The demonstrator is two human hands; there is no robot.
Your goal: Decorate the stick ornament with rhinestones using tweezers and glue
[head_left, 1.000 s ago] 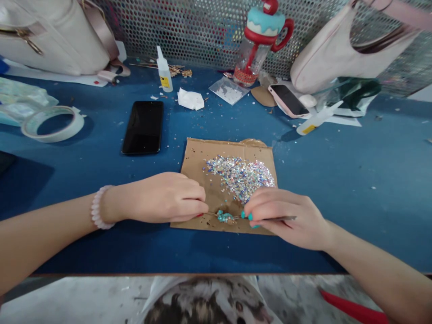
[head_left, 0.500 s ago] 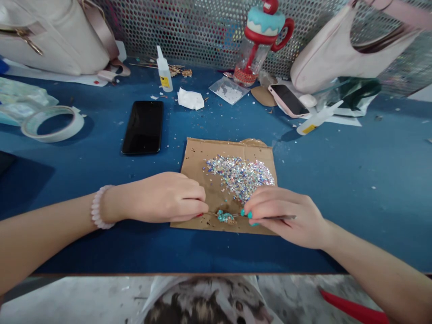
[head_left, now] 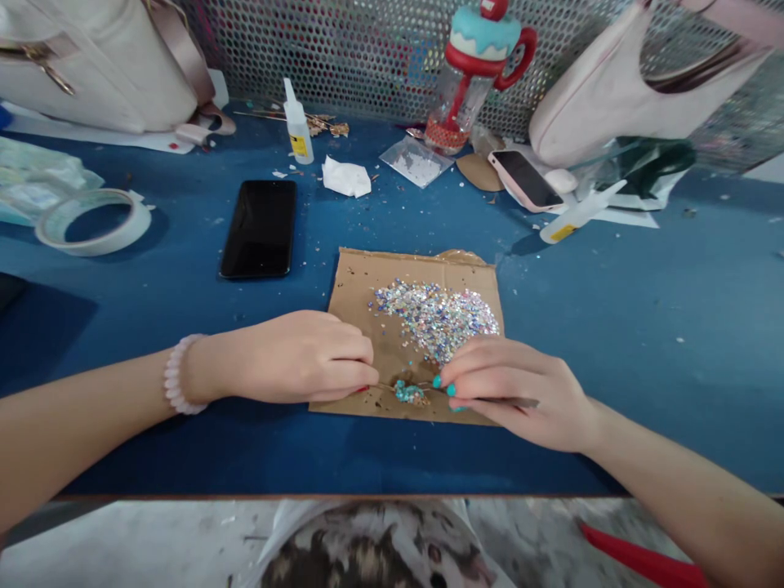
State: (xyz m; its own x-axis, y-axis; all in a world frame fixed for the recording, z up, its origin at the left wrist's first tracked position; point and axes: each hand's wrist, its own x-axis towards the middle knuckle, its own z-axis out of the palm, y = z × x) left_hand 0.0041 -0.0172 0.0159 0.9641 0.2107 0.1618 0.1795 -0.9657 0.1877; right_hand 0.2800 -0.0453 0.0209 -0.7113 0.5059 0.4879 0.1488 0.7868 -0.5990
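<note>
A small ornament point(head_left: 409, 393) crusted with turquoise and coppery bits sits low over the front of a cardboard sheet point(head_left: 355, 282). From its left side a thin stem runs into the pinched fingers of my left hand point(head_left: 306, 357). My right hand point(head_left: 520, 388) is closed around slim metal tweezers point(head_left: 519, 402), whose tips point left at the ornament and seem to reach its right edge. Whether the tips hold a stone is too small to tell. Behind the ornament, a pile of glittering rhinestones point(head_left: 438, 314) spreads over the cardboard, reaching close to my right fingers.
A black phone point(head_left: 258, 229) and a tape roll point(head_left: 95, 222) lie on the left. Glue bottles stand at the back point(head_left: 298, 122) and lie at the right point(head_left: 581, 214). A tumbler point(head_left: 459, 77), a pink phone point(head_left: 525, 180) and pale bags point(head_left: 618, 90) line the mesh wall.
The tweezers and my right fingertips have shifted very slightly left toward the ornament. My left hand and the ornament stay almost where they were.
</note>
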